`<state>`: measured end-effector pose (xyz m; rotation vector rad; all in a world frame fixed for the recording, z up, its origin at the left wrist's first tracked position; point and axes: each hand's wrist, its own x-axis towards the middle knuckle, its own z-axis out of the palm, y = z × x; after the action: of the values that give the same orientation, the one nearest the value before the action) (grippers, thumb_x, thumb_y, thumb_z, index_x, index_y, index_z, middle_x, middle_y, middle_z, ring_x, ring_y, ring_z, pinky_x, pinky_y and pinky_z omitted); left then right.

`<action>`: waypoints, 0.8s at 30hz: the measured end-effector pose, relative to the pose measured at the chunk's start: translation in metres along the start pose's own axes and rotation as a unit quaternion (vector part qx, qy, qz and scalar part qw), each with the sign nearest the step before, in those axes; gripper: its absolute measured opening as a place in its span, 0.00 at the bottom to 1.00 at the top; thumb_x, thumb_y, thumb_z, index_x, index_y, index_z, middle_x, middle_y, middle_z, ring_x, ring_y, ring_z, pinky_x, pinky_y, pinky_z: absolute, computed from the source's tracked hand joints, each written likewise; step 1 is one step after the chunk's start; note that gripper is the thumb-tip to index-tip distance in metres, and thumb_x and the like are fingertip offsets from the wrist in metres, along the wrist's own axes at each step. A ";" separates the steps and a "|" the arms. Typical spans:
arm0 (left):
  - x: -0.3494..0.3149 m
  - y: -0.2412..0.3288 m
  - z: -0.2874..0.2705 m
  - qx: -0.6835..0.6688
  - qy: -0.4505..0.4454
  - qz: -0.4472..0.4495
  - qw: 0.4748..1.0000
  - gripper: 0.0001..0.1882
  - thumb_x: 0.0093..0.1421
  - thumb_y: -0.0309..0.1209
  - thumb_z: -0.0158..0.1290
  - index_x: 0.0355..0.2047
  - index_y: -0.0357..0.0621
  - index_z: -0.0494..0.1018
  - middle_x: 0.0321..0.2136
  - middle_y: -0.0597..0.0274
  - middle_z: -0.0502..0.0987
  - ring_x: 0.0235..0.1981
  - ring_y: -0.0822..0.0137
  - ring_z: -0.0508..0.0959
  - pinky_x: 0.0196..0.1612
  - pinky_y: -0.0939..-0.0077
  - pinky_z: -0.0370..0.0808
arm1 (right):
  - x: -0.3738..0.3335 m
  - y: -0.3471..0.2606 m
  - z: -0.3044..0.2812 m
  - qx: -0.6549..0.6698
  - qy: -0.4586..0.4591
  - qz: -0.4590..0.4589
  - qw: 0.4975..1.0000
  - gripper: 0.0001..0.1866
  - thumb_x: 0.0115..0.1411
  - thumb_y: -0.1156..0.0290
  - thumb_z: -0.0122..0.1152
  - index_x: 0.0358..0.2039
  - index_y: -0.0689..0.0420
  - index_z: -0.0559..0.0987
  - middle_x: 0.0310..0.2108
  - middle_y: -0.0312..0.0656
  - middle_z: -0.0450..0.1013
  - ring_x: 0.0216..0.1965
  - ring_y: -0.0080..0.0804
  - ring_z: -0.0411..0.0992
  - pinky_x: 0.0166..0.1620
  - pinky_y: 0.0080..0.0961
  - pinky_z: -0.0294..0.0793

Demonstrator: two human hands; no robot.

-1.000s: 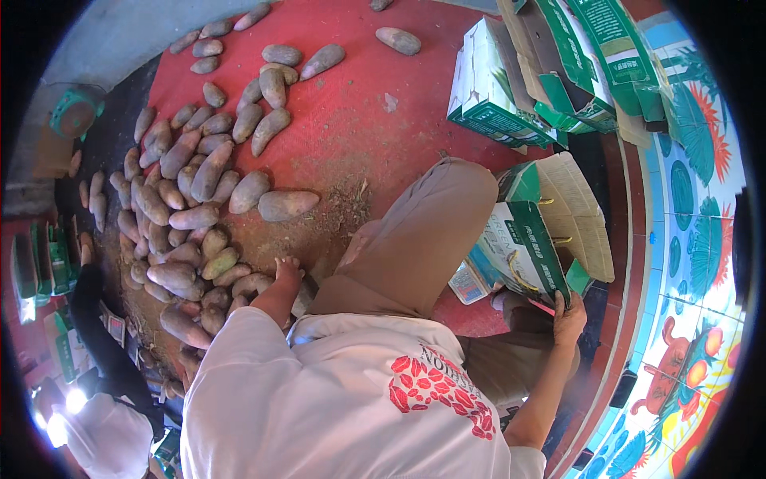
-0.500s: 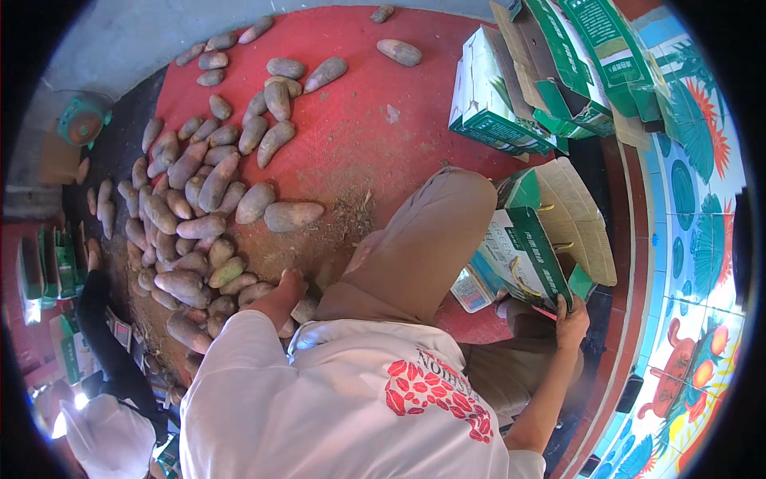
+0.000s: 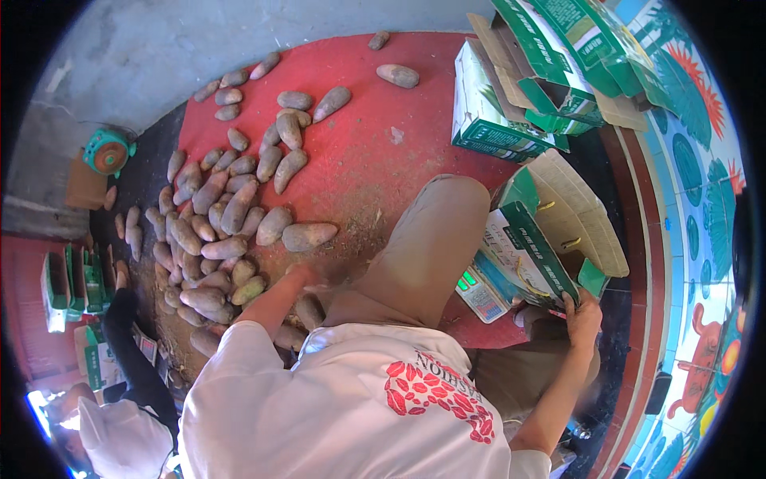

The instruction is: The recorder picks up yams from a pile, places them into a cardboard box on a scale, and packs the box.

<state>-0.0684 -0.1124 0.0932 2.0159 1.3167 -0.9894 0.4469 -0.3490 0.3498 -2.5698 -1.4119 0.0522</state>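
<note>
My right hand [image 3: 584, 316] grips the near edge of an open green-and-white carton [image 3: 523, 251], thumb and fingers closed on its wall. The carton stands tilted over a scale [image 3: 483, 297] with a lit green display, just right of my raised knee. My left hand [image 3: 306, 276] is smeared by motion beside my thigh, at the right edge of a large heap of brown tubers [image 3: 203, 299]. Whether its fingers hold anything cannot be seen. One tuber [image 3: 309, 311] lies below it, against my leg.
Loose tubers [image 3: 331, 104] are scattered over the red mat [image 3: 383, 152]. Stacked cartons [image 3: 499, 120] stand at the far right. A green fan-like device [image 3: 109, 152] is by the left wall. Another person in a white cap [image 3: 124, 439] sits at the lower left, near more green cartons [image 3: 78, 275].
The view has tilted, so the scene sits lower. My left hand has shifted slightly right, away from the heap. My right hand keeps its hold on the carton, and the scale's display now shows.
</note>
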 end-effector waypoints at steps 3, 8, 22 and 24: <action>0.000 -0.001 -0.041 0.196 0.008 0.251 0.948 0.26 0.53 0.53 0.52 0.48 0.55 0.73 0.49 0.55 0.73 0.45 0.51 0.74 0.47 0.60 0.72 | -0.001 0.004 0.000 -0.007 -0.009 0.002 1.000 0.10 0.51 0.68 0.63 0.30 0.60 0.76 0.30 0.52 0.73 0.34 0.53 0.71 0.36 0.40 0.70; -0.021 0.012 -0.082 -0.472 0.048 -0.035 0.880 0.28 0.50 0.51 0.57 0.49 0.52 0.71 0.39 0.57 0.76 0.38 0.61 0.76 0.34 0.64 0.76 | -0.003 0.007 0.001 -0.009 -0.017 -0.012 1.000 0.11 0.50 0.67 0.63 0.31 0.59 0.76 0.29 0.51 0.73 0.34 0.51 0.72 0.36 0.40 0.71; -0.126 0.141 -0.244 -0.675 0.166 0.232 0.681 0.26 0.55 0.47 0.54 0.47 0.41 0.68 0.35 0.62 0.75 0.31 0.69 0.75 0.29 0.74 0.75 | -0.003 0.014 0.020 -0.052 0.043 -0.021 0.998 0.06 0.53 0.69 0.58 0.25 0.56 0.73 0.25 0.46 0.73 0.31 0.45 0.73 0.33 0.38 0.73; -0.130 0.159 -0.257 -0.653 0.149 0.272 0.691 0.26 0.55 0.47 0.54 0.47 0.41 0.67 0.36 0.61 0.75 0.32 0.69 0.75 0.30 0.73 0.75 | -0.003 0.012 0.022 -0.053 0.047 -0.020 0.997 0.04 0.52 0.70 0.58 0.26 0.55 0.73 0.26 0.45 0.73 0.31 0.45 0.73 0.34 0.38 0.73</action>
<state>0.1189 -0.0491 0.3560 1.1791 0.9205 0.5559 0.4522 -0.3545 0.3257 -2.5887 -1.4671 -0.1514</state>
